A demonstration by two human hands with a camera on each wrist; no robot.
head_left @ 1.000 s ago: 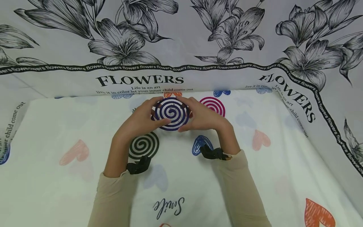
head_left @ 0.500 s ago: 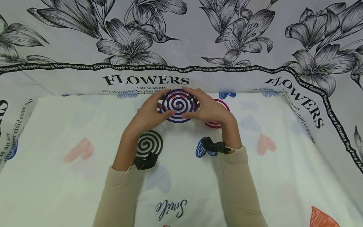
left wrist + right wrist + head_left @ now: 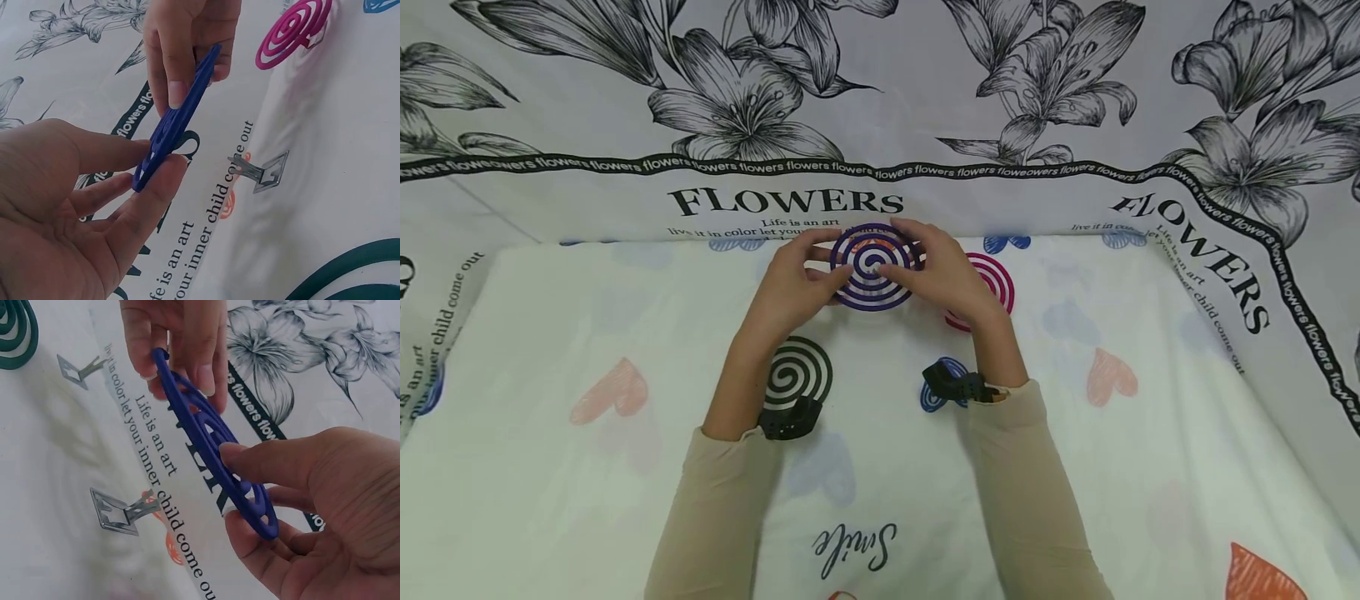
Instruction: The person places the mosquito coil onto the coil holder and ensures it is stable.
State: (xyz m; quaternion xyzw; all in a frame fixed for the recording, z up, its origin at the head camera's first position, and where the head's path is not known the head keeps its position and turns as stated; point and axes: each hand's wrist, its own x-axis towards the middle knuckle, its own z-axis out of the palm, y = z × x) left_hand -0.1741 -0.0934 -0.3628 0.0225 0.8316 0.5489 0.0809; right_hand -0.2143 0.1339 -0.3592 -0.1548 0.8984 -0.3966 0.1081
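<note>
A dark blue spiral mosquito coil (image 3: 874, 302) is held up off the cloth between both hands. My left hand (image 3: 790, 283) pinches its left edge with thumb and fingers, and my right hand (image 3: 953, 273) pinches the right edge. Both thumbs lie on the near face. In the left wrist view the coil (image 3: 178, 128) appears nearly edge-on and tilted. A small metal coil stand (image 3: 272, 174) sits on the cloth below it. The right wrist view shows that stand (image 3: 112, 511) and another stand (image 3: 80, 372) nearer the green coil.
A dark green coil (image 3: 805, 367) lies near my left wrist, partly covered by the black wrist camera (image 3: 793, 421). Behind my right forearm is a pink coil (image 3: 996, 279), with metal at its edge in the left wrist view. White printed cloth (image 3: 700, 525) meets a flower-patterned sheet (image 3: 917, 125).
Both hands have lifted the blue coil slightly upward in the head view, clear of the pink one. The right thumb now reaches farther over its face. The head view has shifted slightly.
</note>
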